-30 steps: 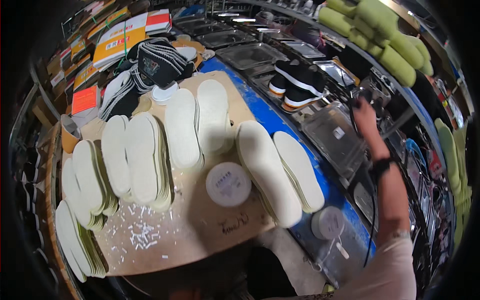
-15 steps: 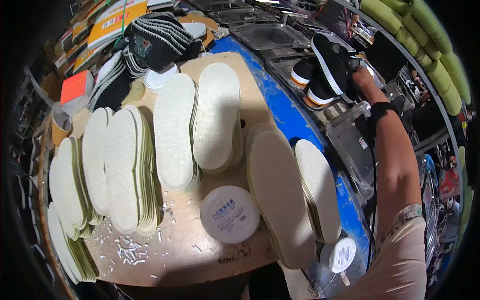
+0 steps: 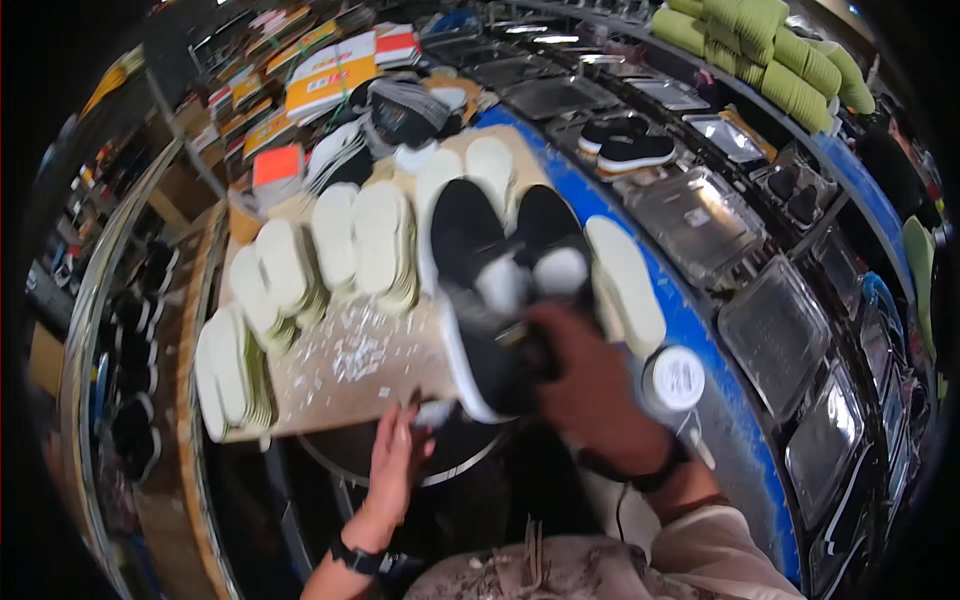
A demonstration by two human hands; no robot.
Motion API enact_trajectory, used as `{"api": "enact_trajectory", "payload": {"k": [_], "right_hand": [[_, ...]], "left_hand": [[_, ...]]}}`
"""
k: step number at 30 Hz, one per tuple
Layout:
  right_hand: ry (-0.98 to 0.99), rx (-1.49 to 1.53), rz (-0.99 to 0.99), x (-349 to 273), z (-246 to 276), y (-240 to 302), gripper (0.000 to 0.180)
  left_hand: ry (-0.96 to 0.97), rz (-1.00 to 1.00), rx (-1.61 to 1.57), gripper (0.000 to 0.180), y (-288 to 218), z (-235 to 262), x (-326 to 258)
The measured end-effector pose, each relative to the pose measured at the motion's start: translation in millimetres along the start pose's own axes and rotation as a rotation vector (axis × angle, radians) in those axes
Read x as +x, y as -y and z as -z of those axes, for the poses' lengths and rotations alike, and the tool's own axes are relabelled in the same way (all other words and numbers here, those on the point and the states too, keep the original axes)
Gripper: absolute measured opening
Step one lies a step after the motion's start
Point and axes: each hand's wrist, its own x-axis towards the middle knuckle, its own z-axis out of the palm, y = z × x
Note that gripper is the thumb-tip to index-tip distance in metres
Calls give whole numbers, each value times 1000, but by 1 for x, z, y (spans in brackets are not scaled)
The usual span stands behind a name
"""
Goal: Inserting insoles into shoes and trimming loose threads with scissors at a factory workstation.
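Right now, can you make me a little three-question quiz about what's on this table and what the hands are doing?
1. True or false: the right hand grips a pair of black slip-on shoes with white soles.
2. What does the left hand reach to?
A. a green cushion
B. the near edge of the brown cardboard-topped table
C. a metal tray
3. Fill in: the stacks of flat insoles on the table are ____ in colour.

Key: 1 true; 2 B; 3 white.
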Motion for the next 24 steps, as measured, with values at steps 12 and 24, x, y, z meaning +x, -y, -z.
{"api": "enact_trajectory", "payload": {"k": [12,24], "right_hand": [[423,180,249,-128,-199,69,44],[468,706,-591,-130,-93,19,43]], "left_hand": [[-457,-390,1167,50,55,156,-31],[-230,-436,1470,34,12,110,-4]]}}
